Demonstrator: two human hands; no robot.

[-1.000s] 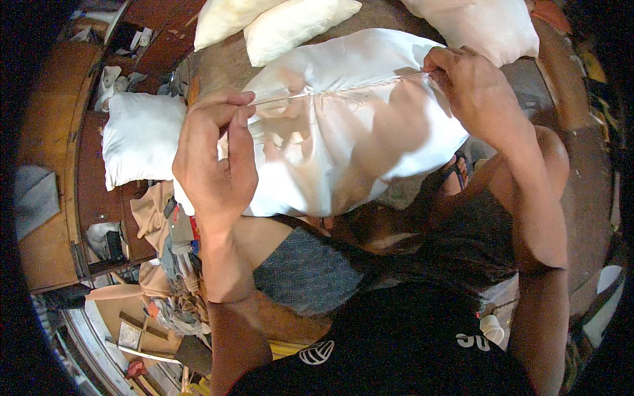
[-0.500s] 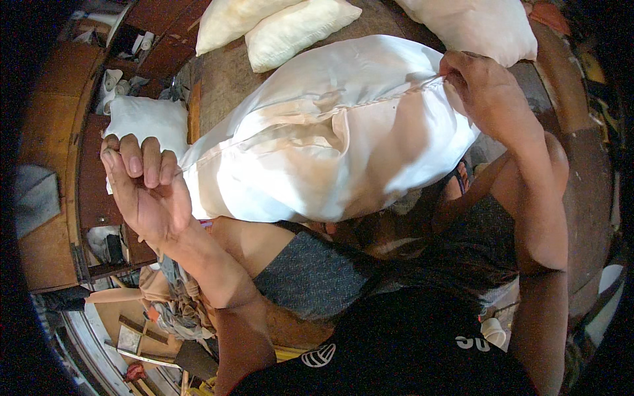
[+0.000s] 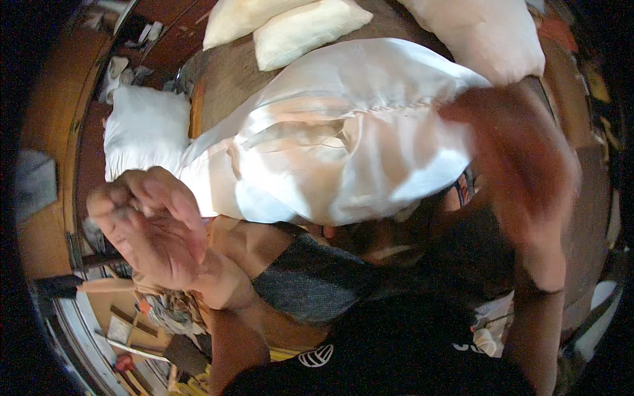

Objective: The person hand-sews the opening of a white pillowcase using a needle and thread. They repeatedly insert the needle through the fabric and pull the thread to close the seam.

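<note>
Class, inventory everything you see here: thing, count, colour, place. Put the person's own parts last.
Large pillow: 1, white, centre, gap along its seam
Small pillow: 1, white, left
Cream pillows: 2, cream, top
Pale pillow: 1, off-white, upper right
Surface: 1, brown, behind the large pillow
Cabinet: 1, brown, far left
Clutter: uncountable, mixed colours, lower left
Shirt: 1, black, bottom
Shorts: 1, dark blue-grey, lower middle
Left hand: 1, bare, by the large pillow's left end
Right hand: 1, bare, blurred, right

Two cream pillows (image 3: 310, 33) — side by side, pinkish pillow (image 3: 492, 39) upper right, small white pillow (image 3: 146, 125) at left
</note>
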